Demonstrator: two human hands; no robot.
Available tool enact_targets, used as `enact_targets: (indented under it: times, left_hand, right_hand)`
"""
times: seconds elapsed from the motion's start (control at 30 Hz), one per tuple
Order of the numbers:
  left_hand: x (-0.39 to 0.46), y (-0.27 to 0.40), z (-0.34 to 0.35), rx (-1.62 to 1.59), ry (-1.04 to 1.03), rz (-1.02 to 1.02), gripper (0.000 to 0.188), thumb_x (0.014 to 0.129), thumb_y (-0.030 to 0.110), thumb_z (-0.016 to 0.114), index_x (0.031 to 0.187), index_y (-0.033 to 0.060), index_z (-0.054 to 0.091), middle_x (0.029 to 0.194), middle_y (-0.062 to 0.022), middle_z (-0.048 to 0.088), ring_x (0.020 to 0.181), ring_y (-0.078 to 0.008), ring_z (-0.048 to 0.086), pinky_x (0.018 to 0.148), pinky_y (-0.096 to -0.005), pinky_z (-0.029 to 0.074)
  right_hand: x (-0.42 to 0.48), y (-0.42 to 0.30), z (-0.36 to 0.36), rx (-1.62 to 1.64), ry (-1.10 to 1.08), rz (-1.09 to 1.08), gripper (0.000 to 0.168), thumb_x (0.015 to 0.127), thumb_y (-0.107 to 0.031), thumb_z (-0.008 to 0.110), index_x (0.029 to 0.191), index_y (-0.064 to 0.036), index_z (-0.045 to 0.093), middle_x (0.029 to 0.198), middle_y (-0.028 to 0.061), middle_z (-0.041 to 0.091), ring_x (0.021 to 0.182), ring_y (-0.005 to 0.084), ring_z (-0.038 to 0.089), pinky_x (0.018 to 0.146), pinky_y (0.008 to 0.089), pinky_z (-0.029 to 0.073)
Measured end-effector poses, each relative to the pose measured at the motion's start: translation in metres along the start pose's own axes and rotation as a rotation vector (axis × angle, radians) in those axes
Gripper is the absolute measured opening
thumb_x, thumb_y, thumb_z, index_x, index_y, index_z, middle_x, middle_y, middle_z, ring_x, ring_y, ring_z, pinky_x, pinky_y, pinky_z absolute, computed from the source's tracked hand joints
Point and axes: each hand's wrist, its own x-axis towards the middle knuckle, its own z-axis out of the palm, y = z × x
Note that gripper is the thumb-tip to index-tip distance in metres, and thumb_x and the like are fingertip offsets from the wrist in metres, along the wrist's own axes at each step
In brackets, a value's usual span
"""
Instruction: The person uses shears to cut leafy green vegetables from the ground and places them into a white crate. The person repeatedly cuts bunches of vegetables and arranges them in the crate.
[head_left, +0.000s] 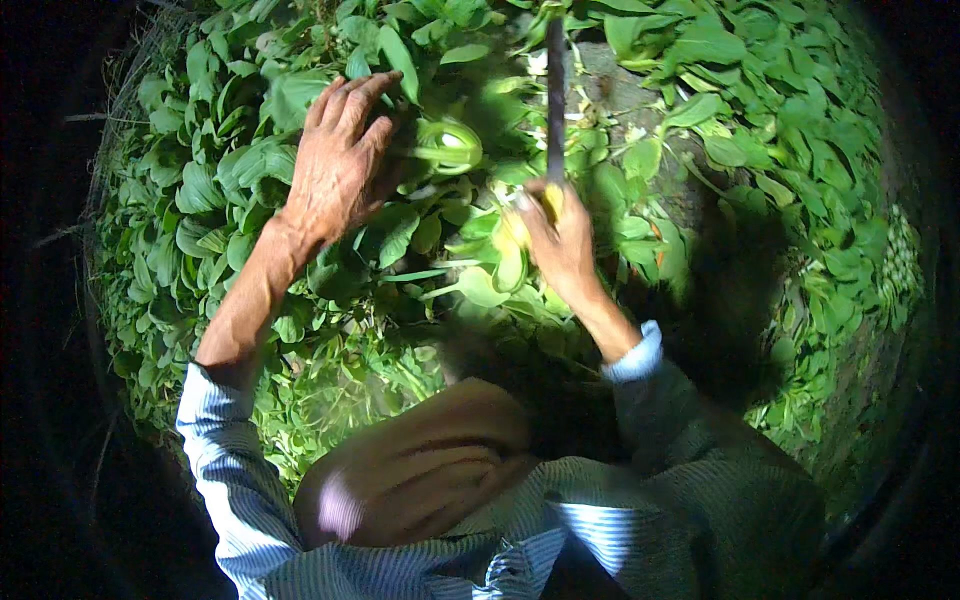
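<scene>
In the head view, my right hand (559, 232) is closed around the yellow handle of a long, dark, narrow blade (555, 105) that points away from me. Pale leafy stems lie right beside that hand's thumb side. My left hand (341, 150) rests over broad green leaves at the left, palm down, its fingers reaching to the upper right; what lies under its palm is hidden. Between the two hands is a leafy green plant (450, 148), like bok choy, its pale stem base turned towards the blade. Loose leaves (484, 287) lie below my right hand.
Dense leafy plants (202, 187) fill the left side, and more leafy greens (817, 135) lie at the right. Bare soil (607, 90) with leaf scraps shows beyond the blade. A pale bunched heap (900, 259) sits at the far right. My bent knee (420, 457) is close below.
</scene>
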Motion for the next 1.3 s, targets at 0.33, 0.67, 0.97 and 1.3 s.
enact_targets:
  times: [0.33,0.67,0.97,1.3]
  left_hand:
    - [0.009,0.086,-0.073,-0.226,0.081,-0.064,0.047,0.066,0.014,0.073,0.107,-0.0002,0.055,0.1,-0.0174,0.055,0.091,-0.0337,0.052,0.083,-0.0417,0.043]
    - [0.04,0.073,-0.076,-0.798,-0.117,-0.32,0.068,0.074,0.03,0.072,0.127,-0.0028,0.045,0.118,-0.0175,0.057,0.109,-0.0248,0.054,0.095,-0.0342,0.042]
    - [0.033,0.066,-0.002,-1.574,-0.326,-0.739,0.059,0.079,0.043,0.067,0.121,0.0032,0.054,0.117,-0.0081,0.056,0.11,-0.0148,0.047,0.098,-0.0317,0.032]
    - [0.03,0.068,0.024,-1.29,-0.448,-0.778,0.066,0.074,0.035,0.074,0.124,-0.0007,0.05,0.116,-0.0094,0.058,0.107,-0.0192,0.052,0.097,-0.031,0.036]
  right_hand:
    - [0.028,-0.105,-0.023,0.038,-0.159,-0.052,0.042,0.078,-0.003,0.068,0.112,-0.002,0.042,0.09,0.0046,0.057,0.073,0.0085,0.054,0.062,0.0219,0.047]
    - [0.045,-0.134,-0.033,-0.22,-0.378,-0.227,0.043,0.075,-0.012,0.073,0.109,0.0,0.05,0.092,0.0069,0.06,0.079,0.0128,0.058,0.069,0.0258,0.049]
    - [0.067,-0.132,-0.03,-0.393,-0.555,0.09,0.041,0.085,-0.044,0.061,0.095,-0.005,0.055,0.058,-0.0024,0.047,0.043,0.0018,0.037,0.035,0.0159,0.026]
    - [0.087,-0.103,-0.04,-0.608,-0.671,0.152,0.021,0.081,-0.023,0.061,0.09,-0.004,0.057,0.061,-0.0007,0.052,0.044,0.0035,0.04,0.036,0.0183,0.028]
